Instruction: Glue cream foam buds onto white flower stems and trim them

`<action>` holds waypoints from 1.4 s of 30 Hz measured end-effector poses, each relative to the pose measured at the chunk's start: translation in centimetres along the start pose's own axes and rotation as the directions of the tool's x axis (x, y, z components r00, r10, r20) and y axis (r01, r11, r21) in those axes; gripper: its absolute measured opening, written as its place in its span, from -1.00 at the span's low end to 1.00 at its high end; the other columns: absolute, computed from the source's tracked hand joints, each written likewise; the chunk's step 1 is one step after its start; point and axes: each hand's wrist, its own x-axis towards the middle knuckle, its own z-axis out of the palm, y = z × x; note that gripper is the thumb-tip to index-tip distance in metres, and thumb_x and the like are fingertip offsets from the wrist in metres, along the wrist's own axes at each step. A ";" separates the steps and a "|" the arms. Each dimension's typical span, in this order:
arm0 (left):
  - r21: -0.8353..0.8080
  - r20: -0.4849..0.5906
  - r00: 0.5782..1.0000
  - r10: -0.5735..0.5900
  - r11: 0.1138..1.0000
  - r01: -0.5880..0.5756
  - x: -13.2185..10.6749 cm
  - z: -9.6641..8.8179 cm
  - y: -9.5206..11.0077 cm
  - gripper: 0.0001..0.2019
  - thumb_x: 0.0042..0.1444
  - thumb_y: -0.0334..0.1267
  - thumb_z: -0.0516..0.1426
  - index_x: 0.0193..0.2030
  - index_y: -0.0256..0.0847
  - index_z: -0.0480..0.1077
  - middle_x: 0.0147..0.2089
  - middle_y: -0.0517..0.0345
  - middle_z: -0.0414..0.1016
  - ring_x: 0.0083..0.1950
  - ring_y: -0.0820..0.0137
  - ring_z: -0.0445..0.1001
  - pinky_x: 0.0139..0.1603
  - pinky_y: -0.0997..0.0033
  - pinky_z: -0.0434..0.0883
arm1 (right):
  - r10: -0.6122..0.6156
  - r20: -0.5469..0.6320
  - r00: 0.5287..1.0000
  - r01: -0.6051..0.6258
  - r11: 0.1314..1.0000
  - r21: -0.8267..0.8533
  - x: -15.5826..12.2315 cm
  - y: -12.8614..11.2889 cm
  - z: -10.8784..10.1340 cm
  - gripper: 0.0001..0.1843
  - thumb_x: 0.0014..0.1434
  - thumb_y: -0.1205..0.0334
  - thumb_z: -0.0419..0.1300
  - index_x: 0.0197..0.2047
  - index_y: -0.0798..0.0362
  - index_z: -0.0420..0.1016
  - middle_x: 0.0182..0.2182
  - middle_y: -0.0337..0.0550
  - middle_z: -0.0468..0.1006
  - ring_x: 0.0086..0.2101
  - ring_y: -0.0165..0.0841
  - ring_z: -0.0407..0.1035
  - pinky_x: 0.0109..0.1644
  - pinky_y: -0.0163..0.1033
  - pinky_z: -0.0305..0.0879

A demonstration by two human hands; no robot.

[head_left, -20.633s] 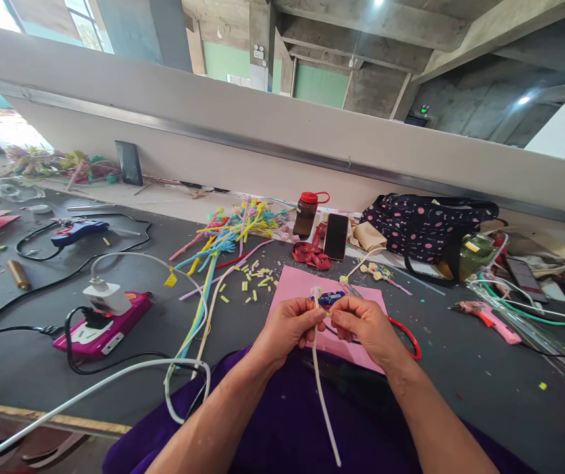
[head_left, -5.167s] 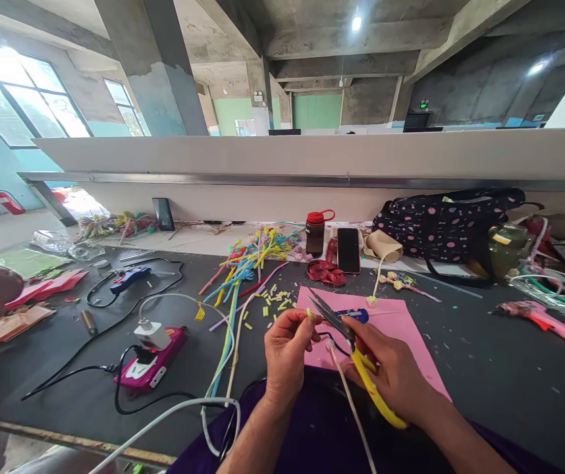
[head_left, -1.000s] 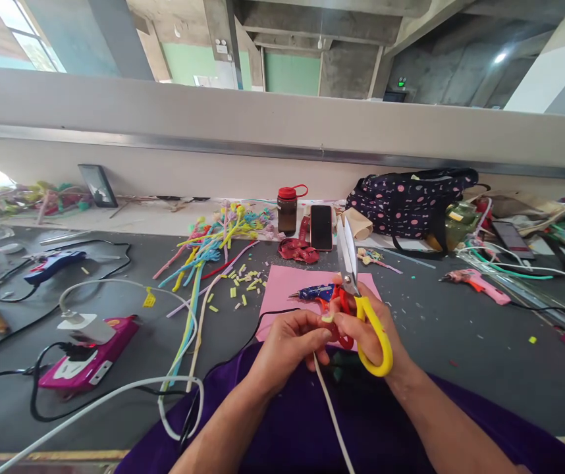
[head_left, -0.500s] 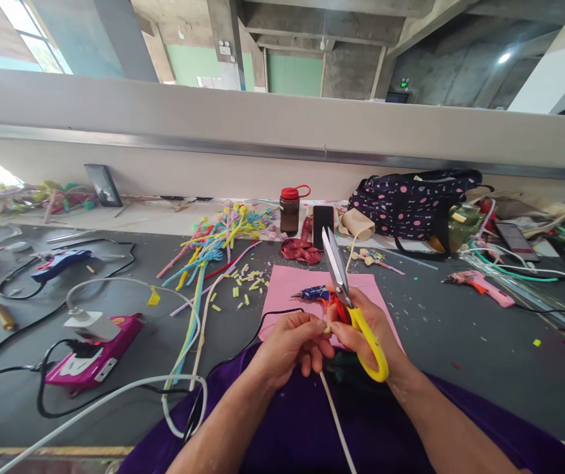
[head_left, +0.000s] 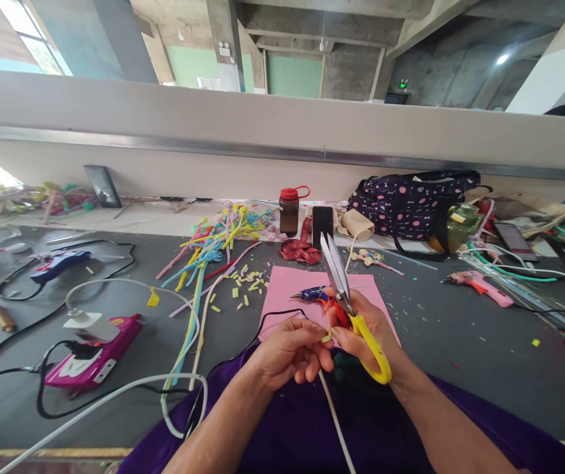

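Observation:
My left hand [head_left: 292,352] pinches a small pale-yellow piece [head_left: 327,336] between thumb and forefinger, its other fingers loosely curled. My right hand [head_left: 371,319] holds scissors [head_left: 340,280] with a yellow handle, blades pointing up and away and slightly parted. The right thumb is beside the small piece, close to the left fingertips. A pale cord [head_left: 334,415] runs down from below the hands over the purple cloth on my lap. Beyond my fingers, a blue glue gun [head_left: 312,293] lies on a pink sheet [head_left: 282,283], partly hidden by my right hand.
Cut yellow bits [head_left: 245,283] lie scattered left of the sheet, by a heap of coloured fuzzy stems [head_left: 208,247]. A magenta power strip [head_left: 92,355] and looping cables occupy the left. Behind stand a red-capped bottle [head_left: 289,214] and phone [head_left: 322,224]; a pink glue gun [head_left: 480,288] lies right.
The scissors' blades have parted slightly and their tips have dropped a little. My left fingers have loosened slightly, showing more of the yellow piece.

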 end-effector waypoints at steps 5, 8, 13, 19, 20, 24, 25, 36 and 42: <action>-0.008 0.060 0.998 -0.026 1.000 0.026 -0.2 -0.1 -0.1 -0.80 -0.01 -0.24 0.16 -0.43 -0.39 0.46 -0.56 -0.05 0.54 -0.74 0.51 0.36 -0.84 0.69 0.12 | -0.028 -0.025 0.999 0.028 1.000 0.012 0.1 -0.2 0.2 -0.49 -0.01 0.43 0.11 0.05 -0.03 0.22 -0.43 -0.32 0.37 -0.49 -0.48 0.29 -0.41 -0.36 0.28; -0.016 0.063 0.998 -0.020 1.000 0.021 -0.2 -0.1 -0.2 -0.79 -0.01 -0.22 0.16 -0.44 -0.38 0.45 -0.56 -0.04 0.54 -0.75 0.52 0.34 -0.84 0.69 0.10 | -0.044 -0.060 0.997 0.043 0.999 -0.013 0.1 -0.2 0.3 -0.51 -0.04 0.46 0.09 -0.01 -0.03 0.26 -0.47 -0.34 0.37 -0.51 -0.48 0.29 -0.41 -0.35 0.28; -0.021 0.065 0.998 -0.024 0.999 0.026 -0.2 0.1 -0.2 -0.78 -0.06 -0.19 0.20 -0.45 -0.37 0.44 -0.57 -0.01 0.54 -0.76 0.53 0.32 -0.86 0.68 0.09 | -0.065 -0.001 0.998 0.065 0.996 -0.066 0.0 0.4 0.3 -0.47 -0.02 0.52 0.07 0.03 -0.06 0.25 -0.41 -0.31 0.42 -0.49 -0.47 0.32 -0.37 -0.33 0.30; -0.012 -0.032 0.999 0.044 0.999 -0.044 -0.2 0.1 -0.3 -0.81 -0.04 -0.24 0.23 -0.47 -0.35 0.40 -0.56 0.07 0.53 -0.76 0.60 0.29 -0.82 0.70 0.12 | -0.105 -0.063 0.992 0.097 0.988 -0.122 0.0 1.4 0.4 -0.47 0.03 0.47 0.11 0.08 -0.04 0.20 -0.39 -0.28 0.40 -0.44 -0.46 0.32 -0.35 -0.33 0.31; -0.015 -0.071 0.994 0.089 0.996 -0.090 -0.2 0.1 -0.2 -0.81 -0.03 -0.24 0.23 -0.47 -0.35 0.39 -0.55 0.09 0.53 -0.76 0.61 0.29 -0.81 0.70 0.13 | -0.092 -0.070 0.993 0.083 0.989 -0.121 0.0 1.4 0.4 -0.48 0.05 0.43 0.12 0.09 -0.04 0.18 -0.37 -0.27 0.40 -0.42 -0.44 0.33 -0.34 -0.33 0.31; -0.059 -0.206 0.952 0.227 0.968 -0.244 -0.6 -0.1 0.3 -0.81 -0.05 -0.24 0.25 -0.42 -0.35 0.41 -0.52 0.13 0.53 -0.74 0.63 0.30 -0.81 0.71 0.15 | -0.074 -0.113 0.991 0.052 0.980 -0.193 -0.2 1.2 0.5 -0.46 0.07 0.37 0.15 0.12 -0.07 0.14 -0.29 -0.23 0.37 -0.32 -0.39 0.35 -0.28 -0.31 0.32; -0.071 -0.228 0.941 0.250 0.960 -0.272 -0.7 -0.1 0.5 -0.81 -0.06 -0.25 0.25 -0.40 -0.35 0.41 -0.51 0.13 0.52 -0.73 0.63 0.30 -0.81 0.71 0.16 | -0.067 -0.101 0.993 0.042 0.973 -0.226 -0.3 1.2 0.6 -0.45 0.07 0.37 0.15 0.12 -0.08 0.13 -0.28 -0.23 0.37 -0.30 -0.39 0.35 -0.28 -0.31 0.32; -0.106 -0.402 0.809 0.429 0.856 -0.506 -1.2 -1.0 1.0 -0.82 -0.07 -0.24 0.25 -0.48 -0.31 0.40 -0.59 0.24 0.43 -0.70 0.66 0.25 -0.76 0.71 0.10 | -0.186 0.074 0.980 0.188 0.731 -0.656 -0.2 2.8 0.6 -0.41 0.10 0.32 0.14 0.19 -0.03 0.09 -0.23 -0.15 0.41 -0.33 -0.33 0.32 -0.26 -0.23 0.30; 0.034 -0.471 0.713 0.520 0.818 -0.574 -1.7 -1.2 1.3 -0.86 -0.07 -0.29 0.23 -0.53 -0.29 0.38 -0.71 0.31 0.29 -0.71 0.63 0.21 -0.74 0.69 0.09 | -0.281 0.188 0.941 0.310 0.496 -0.811 0.1 3.8 0.1 -0.32 0.06 0.32 0.15 0.25 0.06 0.04 -0.20 -0.01 0.41 -0.26 -0.18 0.33 -0.21 -0.08 0.29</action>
